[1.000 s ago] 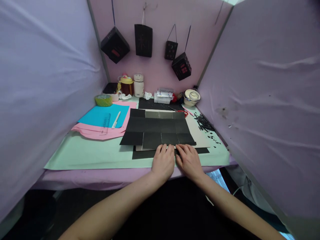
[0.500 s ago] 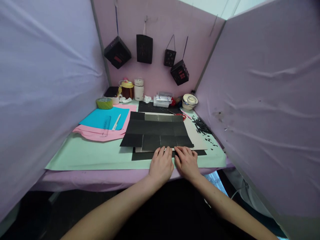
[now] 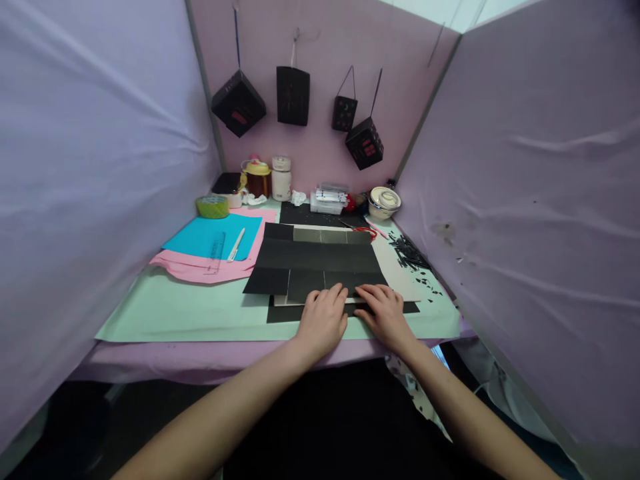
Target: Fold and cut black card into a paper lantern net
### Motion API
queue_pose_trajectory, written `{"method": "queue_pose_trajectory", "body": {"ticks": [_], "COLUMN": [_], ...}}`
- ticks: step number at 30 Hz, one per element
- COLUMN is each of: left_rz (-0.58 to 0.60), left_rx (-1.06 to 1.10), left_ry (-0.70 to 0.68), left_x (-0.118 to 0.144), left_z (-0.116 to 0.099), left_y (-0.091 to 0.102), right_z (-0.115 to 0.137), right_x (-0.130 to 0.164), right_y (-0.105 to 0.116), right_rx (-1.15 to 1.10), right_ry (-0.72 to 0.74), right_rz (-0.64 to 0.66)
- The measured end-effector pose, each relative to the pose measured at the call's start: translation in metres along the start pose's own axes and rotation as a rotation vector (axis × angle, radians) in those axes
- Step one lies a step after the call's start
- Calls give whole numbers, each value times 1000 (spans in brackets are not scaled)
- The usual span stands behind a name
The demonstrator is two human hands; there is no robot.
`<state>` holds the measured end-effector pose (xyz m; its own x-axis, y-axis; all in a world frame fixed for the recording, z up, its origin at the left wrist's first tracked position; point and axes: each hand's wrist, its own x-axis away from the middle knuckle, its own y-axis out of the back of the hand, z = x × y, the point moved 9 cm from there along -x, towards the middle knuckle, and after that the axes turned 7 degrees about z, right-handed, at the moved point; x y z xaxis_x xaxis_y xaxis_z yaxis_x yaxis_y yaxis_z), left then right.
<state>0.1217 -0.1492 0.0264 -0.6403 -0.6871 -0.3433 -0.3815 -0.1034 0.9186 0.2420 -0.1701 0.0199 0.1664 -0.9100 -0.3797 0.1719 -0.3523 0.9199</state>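
A black creased paper sheet [image 3: 315, 257], folded into a grid of panels, lies flat on a pale card [image 3: 397, 267] over a green cutting mat [image 3: 190, 310]. My left hand [image 3: 323, 320] rests palm down on the sheet's near edge, fingers spread. Beside it, my right hand [image 3: 385, 315] presses flat on the same near edge, a little to the right. Neither hand grips anything. Another black sheet [image 3: 283, 312] pokes out underneath.
Blue paper [image 3: 213, 235] on pink paper [image 3: 200, 267] lies at left with a clear ruler [image 3: 214, 250] and a white pen [image 3: 234, 244]. Red scissors [image 3: 365, 229], black scraps [image 3: 407, 250], a tape roll [image 3: 213, 206], jars and a bowl [image 3: 384, 200] line the back. Black lanterns [image 3: 293, 95] hang on the wall.
Both hands slid slightly forward onto the black sheet's near edge, and my right hand shifted a little right. The camera view moved slightly.
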Motion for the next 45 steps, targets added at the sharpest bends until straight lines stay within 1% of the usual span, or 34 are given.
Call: {"method": "queue_pose_trajectory", "body": {"ticks": [2, 4, 7, 11, 16, 21, 25, 31, 35, 40, 45], "left_rz": [21, 39, 49, 42, -10, -61, -97, -149, -182, -164, -138], "left_rx": [-21, -27, -28, -57, -93, -133, -171, -179, -190, -189, -158], "left_ry": [6, 2, -19, -77, -138, -173, -217, -186, -186, -137, -105], "left_x": [-3, -5, -12, -29, -44, -40, -36, -38, -36, -34, -34], "left_z": [2, 3, 2, 1, 1, -4, -8, -1, 0, 8, 16], "left_y": [-2, -4, -3, 2, 9, 12, 17, 26, 29, 28, 26], "right_z": [-3, -8, -11, -11, -7, 8, 13, 18, 15, 9, 12], "right_x": [-5, -8, -11, -16, -22, -27, -31, -32, -32, -35, -34], "right_y": [-3, -3, 0, 7, 17, 19, 21, 33, 37, 32, 30], "right_rx": [6, -13, -65, -126, -134, -89, -36, -8, 0, 30, 91], "right_ry": [35, 42, 53, 63, 17, 30, 6, 29, 18, 3, 25], "right_rz": [43, 43, 5, -42, -108, -147, -177, -228, -243, -217, -184]}}
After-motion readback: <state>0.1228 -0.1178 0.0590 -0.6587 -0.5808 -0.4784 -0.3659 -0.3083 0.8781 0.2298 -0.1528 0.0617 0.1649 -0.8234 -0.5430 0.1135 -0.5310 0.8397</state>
